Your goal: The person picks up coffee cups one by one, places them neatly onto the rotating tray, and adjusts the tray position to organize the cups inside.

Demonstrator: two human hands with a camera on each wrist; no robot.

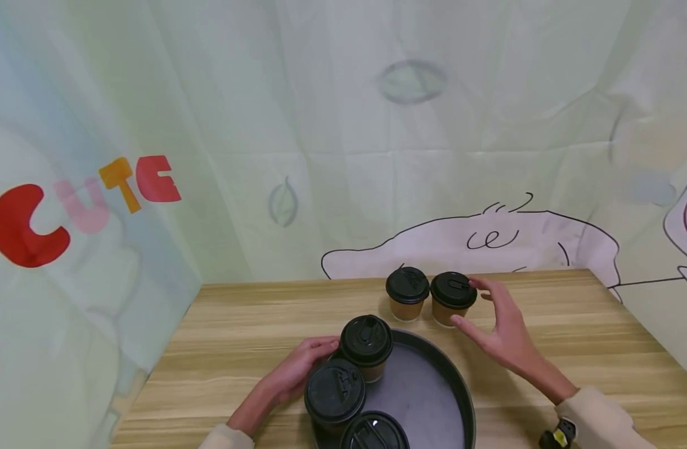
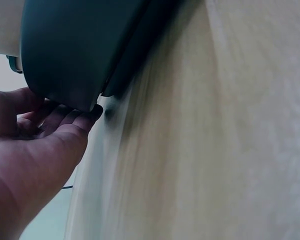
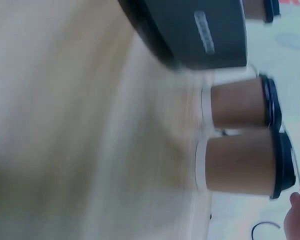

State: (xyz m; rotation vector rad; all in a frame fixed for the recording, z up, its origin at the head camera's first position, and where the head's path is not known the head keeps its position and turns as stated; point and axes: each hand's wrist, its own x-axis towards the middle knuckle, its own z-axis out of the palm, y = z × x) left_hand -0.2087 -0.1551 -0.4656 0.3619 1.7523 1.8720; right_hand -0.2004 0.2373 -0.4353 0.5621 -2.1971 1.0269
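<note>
right grip (image 1: 497, 324) wide beside a lidded cup (image 1: 452, 298), left grip (image 1: 298, 368) curled at tray rim (image 1: 456, 380) on wood table (image 1: 573, 324)

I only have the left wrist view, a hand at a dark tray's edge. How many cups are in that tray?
Observer: Three lidded ones stand in the tray: back cup, middle cup, front cup.
Operator: Where's the right hand?
Observer: The right hand is behind the tray, open and curved round the right table cup.
Operator: Any other cup out there?
Observer: Yes, a left table cup stands right beside it.
</note>
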